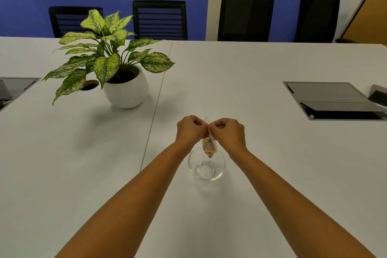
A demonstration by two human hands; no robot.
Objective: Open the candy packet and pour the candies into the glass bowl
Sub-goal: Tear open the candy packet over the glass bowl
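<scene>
A small clear candy packet (208, 145) with colourful candies inside hangs upright between my hands, its lower end just above the far rim of the glass bowl. My left hand (191, 130) pinches the packet's top edge from the left. My right hand (228, 132) pinches the same edge from the right, knuckles almost touching the left hand. The glass bowl (217, 174) stands on the white table right below and nearer to me, with nothing visible inside it.
A potted plant in a round white pot (125, 92) stands at the left back. A recessed cable box (333, 100) sits in the table at the right, another one (14, 88) at the far left. Black chairs (160, 20) line the far edge.
</scene>
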